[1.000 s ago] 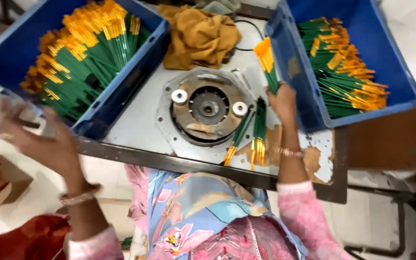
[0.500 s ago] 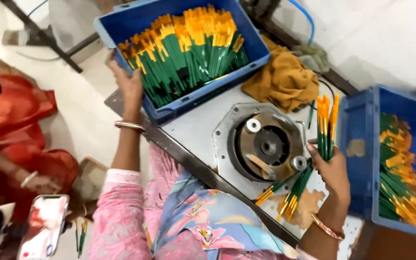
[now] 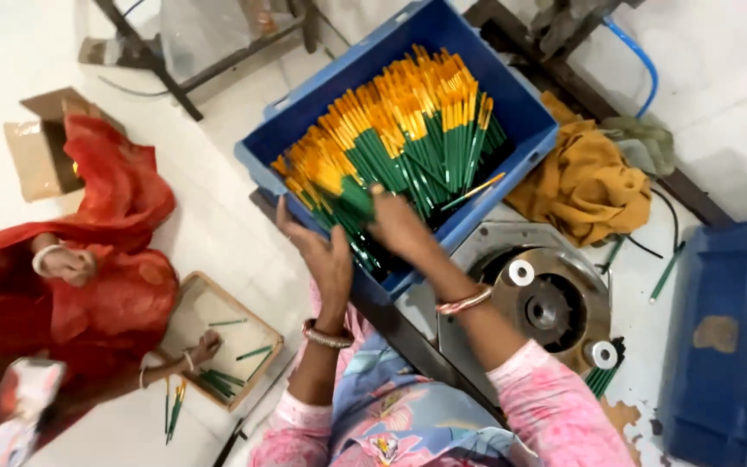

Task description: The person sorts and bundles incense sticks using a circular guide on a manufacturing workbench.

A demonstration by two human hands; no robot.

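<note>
A big blue crate (image 3: 525, 164) stands ahead of me, filled with green pencils with orange ends (image 3: 399, 130). My left hand (image 3: 322, 251) is at the crate's near rim with its fingers spread, touching the near pencils. My right hand (image 3: 399, 225) reaches over the rim and lies on the pencils inside. Its fingertips are buried among them, so I cannot see whether it grips any. Both arms wear pink sleeves and bangles.
A round metal machine head (image 3: 551, 303) sits on the bench to the right, with a few pencils (image 3: 603, 376) beside it. A mustard cloth (image 3: 585, 182) and a second blue crate (image 3: 719, 337) lie beyond. A person in red (image 3: 105, 285) sits on the floor by a wooden tray (image 3: 192, 303).
My right hand, which held a bunch of pencils by the machine, has swung left into the big crate. My left hand stays at the crate's edge. My view has shifted left.
</note>
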